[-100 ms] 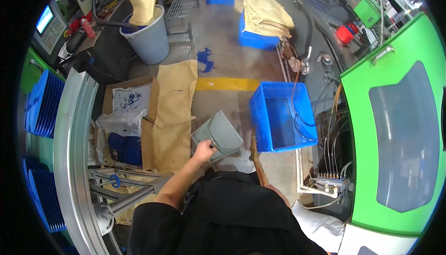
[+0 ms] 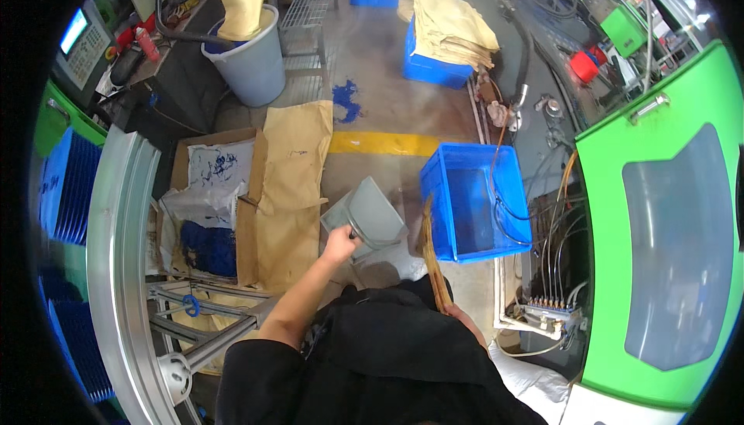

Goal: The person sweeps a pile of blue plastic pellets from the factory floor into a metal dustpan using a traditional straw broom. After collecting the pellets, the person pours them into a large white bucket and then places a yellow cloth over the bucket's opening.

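My left hand [image 2: 341,244] is closed around the handle of a grey dustpan [image 2: 377,208], which is tilted over the floor in front of me. In my right hand [image 2: 464,321], partly hidden by my black clothing, is a long brown straw-like broom [image 2: 435,270]. Its far end points ahead, close to the near left side of a blue plastic bin [image 2: 487,258]. To the left of the dustpan lies brown paper [image 2: 291,192], beside an open cardboard box [image 2: 246,240] holding dark blue material [image 2: 208,248] and white sheeting.
A grey bucket [image 2: 260,76] with a paper sack stands at the far left. Dark blue powder [image 2: 346,101] lies on the floor beyond a yellow line [image 2: 380,143]. A green machine door [image 2: 608,192] flanks the right; a metal frame [image 2: 116,270] the left. A hose hangs over the blue bin.
The dustpan has moved slightly away from me, still in my left hand. The broom in my right hand has shifted a little forward. My whole view has shifted slightly.
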`<move>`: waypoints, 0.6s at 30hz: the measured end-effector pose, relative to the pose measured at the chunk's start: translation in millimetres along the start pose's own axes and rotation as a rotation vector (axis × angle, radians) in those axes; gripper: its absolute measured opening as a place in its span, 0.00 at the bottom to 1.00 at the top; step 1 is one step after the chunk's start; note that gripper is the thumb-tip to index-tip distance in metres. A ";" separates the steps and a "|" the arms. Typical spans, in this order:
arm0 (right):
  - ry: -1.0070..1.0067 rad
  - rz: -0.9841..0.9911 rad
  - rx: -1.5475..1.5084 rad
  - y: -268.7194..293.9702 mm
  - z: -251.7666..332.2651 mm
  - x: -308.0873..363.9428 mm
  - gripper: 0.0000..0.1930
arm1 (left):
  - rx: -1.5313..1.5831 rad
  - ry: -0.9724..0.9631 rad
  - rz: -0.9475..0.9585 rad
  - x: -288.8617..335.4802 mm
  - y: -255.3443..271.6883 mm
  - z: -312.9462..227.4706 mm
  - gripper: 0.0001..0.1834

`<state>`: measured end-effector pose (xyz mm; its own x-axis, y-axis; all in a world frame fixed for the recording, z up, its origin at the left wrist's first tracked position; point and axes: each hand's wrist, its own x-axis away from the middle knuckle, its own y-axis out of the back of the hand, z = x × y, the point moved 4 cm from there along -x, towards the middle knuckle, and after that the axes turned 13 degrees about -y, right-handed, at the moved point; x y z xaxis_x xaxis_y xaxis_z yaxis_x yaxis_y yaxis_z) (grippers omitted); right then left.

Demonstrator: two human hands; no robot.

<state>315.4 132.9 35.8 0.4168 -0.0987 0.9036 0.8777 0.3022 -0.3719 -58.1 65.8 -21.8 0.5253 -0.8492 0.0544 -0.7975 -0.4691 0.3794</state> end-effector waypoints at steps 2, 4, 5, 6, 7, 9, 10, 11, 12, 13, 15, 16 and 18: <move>-0.045 0.090 -0.021 12.8 22.4 -43.3 0.18 | -0.103 0.013 -0.071 -41.2 9.7 4.8 0.14; -0.027 0.077 0.040 2.9 61.9 -54.1 0.20 | -0.160 0.053 -0.146 -83.8 21.0 -15.9 0.15; -0.022 0.077 0.075 -4.1 87.2 -62.9 0.20 | -0.161 0.088 -0.153 -109.3 22.5 -10.6 0.15; -0.023 0.081 0.103 -7.9 113.6 -74.2 0.21 | -0.161 0.124 -0.163 -132.6 21.9 -3.0 0.15; -0.026 0.084 0.120 -10.7 138.9 -86.3 0.21 | -0.166 0.161 -0.162 -154.5 18.3 4.9 0.15; -0.036 0.076 0.238 -7.3 194.7 -124.1 0.22 | -0.168 0.178 -0.190 -197.2 8.8 24.8 0.16; -0.054 0.083 0.304 -11.8 232.3 -142.6 0.22 | -0.175 0.191 -0.207 -218.2 3.4 40.9 0.16; -0.089 0.093 0.349 -22.7 261.7 -158.7 0.22 | -0.104 0.210 -0.206 -229.9 -1.4 65.8 0.16; -0.120 0.082 0.386 -26.9 281.8 -167.6 0.22 | -0.110 0.289 -0.184 -231.6 -10.3 79.6 0.16; -0.152 0.081 0.433 -36.2 308.4 -179.6 0.23 | -0.120 0.342 -0.193 -245.1 -11.2 86.4 0.16; -0.220 0.074 0.534 -53.0 354.2 -200.6 0.25 | -0.142 0.472 -0.216 -264.6 -13.0 93.9 0.17; -0.073 0.035 0.732 -39.1 375.8 -226.1 0.28 | -0.111 0.486 -0.233 -276.8 -22.4 88.7 0.17; 0.237 -0.006 1.125 -20.5 410.5 -294.5 0.33 | -0.076 0.507 -0.283 -303.9 -23.6 78.2 0.17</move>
<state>77.7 545.0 -135.4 0.5519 -0.2434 0.7976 0.2220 0.9648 0.1408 -222.1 316.0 -119.5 0.8062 -0.4622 0.3694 -0.5917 -0.6264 0.5074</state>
